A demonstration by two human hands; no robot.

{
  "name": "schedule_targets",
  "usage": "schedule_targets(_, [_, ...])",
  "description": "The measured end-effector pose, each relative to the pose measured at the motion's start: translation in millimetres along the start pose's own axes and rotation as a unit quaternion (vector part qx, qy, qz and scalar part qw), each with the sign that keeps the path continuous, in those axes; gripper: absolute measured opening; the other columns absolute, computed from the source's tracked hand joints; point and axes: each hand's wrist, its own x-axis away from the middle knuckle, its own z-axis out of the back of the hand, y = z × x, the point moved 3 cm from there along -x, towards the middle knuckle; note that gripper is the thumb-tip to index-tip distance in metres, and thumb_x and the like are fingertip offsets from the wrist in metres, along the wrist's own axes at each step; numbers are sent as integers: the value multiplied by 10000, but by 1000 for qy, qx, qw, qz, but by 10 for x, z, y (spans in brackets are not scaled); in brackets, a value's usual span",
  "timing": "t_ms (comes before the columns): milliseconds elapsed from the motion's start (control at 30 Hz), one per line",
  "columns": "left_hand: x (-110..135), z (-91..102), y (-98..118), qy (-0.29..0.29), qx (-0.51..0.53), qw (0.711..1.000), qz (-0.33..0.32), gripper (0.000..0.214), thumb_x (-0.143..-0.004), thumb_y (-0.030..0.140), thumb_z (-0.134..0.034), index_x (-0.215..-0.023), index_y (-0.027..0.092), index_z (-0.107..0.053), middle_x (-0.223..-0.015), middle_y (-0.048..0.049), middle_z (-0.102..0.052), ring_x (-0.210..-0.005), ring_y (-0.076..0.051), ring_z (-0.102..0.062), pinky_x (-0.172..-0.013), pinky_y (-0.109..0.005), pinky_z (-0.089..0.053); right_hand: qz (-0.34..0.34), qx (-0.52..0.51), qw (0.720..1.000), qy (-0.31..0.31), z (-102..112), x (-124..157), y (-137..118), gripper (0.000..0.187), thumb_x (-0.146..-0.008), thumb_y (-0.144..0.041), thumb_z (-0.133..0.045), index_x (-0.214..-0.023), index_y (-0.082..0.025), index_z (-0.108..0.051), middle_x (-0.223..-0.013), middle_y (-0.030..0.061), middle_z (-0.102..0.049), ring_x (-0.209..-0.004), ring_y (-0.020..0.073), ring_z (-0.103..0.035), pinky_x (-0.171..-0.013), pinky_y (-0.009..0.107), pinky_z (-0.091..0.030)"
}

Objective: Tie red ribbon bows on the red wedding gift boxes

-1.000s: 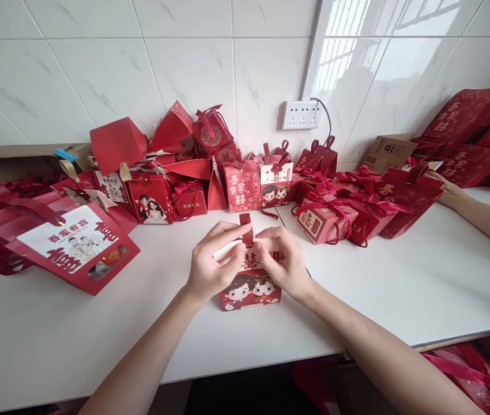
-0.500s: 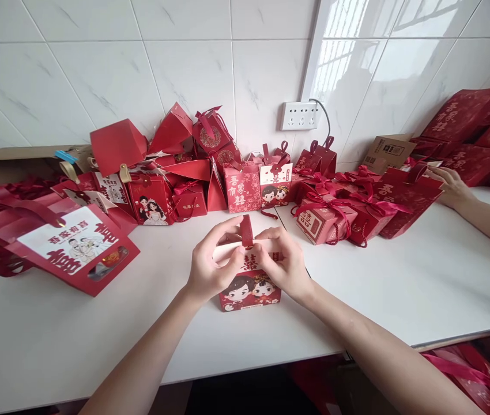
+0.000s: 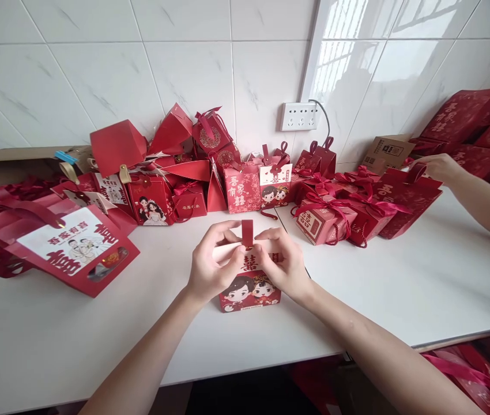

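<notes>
With left hand [image 3: 213, 262] and right hand [image 3: 286, 265], I pinch the box [image 3: 250, 293] at its top beside the strap [image 3: 248, 231], its body formed, only the top's closing apparently unfinished.

The front box with two cartoon faces [image 3: 250, 293] bears a red 囍 on white; the lettering on its bottom strip is too small to read surely. A matching box behind [image 3: 276, 185] shows 囍 too, and the pinkish-red bag beside it [image 3: 242, 187] reads 吾家有囍 in white. On the big bag at the left [image 3: 87, 249], the white panel reads 吾家有喜, with large red 喜 characters at its sides. The ribboned box [image 3: 326, 223] carries 囍 on a cream label. White 吾家有囍 runs down the bag on the upper right pile [image 3: 459, 118]. Print on the cardboard box [image 3: 387, 154] is illegible.
</notes>
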Motion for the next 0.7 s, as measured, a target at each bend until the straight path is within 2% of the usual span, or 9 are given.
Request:
schedule_targets(133, [7, -4, 4, 4, 7, 1000, 3, 272, -768, 162, -613, -1030, 173, -539, -724, 13, -595, -701, -126, -616, -653, -228, -525, -5, -2, 1000, -5, -4, 4, 12, 55, -857, -175, -526, -860, -218, -492, -712, -23, -602, -565, 95, -536, -511, 215, -440])
schedule_targets(333, [-7, -13, 13, -8, 39, 999, -6, 321, -777, 154, -598, -1080, 187, -498, -717, 20, -579, -686, -129, -619, -632, -242, -534, -2, 0, 1000, -7, 5, 6, 11, 64, -842, -189, -537, -872, -223, -491, -715, -18, -594, -604, 112, -553, -514, 224, -446])
schedule_targets(533, [-27, -48, 26, -53, 120, 991, -20, 430, -825, 150, -538, -1220, 209, -378, -919, -61, -669, -818, -167, -673, -678, -294, -573, -3, 3, 1000, -6, 7, 6, 10, 77, -842, -182, -535, -894, -224, -497, -719, -19, -600, -602, 113, -559, -510, 223, -448])
schedule_targets(600, [-21, -48, 20, -49, 108, 993, -28, 380, -826, 134, -539, -1171, 210, -400, -952, -67, -674, -848, -172, -680, -693, -294, -580, -1, 1, 1000, -5, 6, 4, 9, 81, -840, -176, -538, -894, -223, -499, -736, -19, -611, -605, 108, -562, -516, 218, -452])
schedule_targets(700, [-4, -17, 18, -10, 20, 998, -52, 266, -810, 135, -570, -1053, 196, -482, -934, -47, -675, -862, -170, -685, -729, -274, -575, 1, -3, 1000, -4, 5, 1, 5, 92, -838, -167, -538, -905, -219, -502, -780, -9, -631, -627, 107, -580, -533, 215, -464])
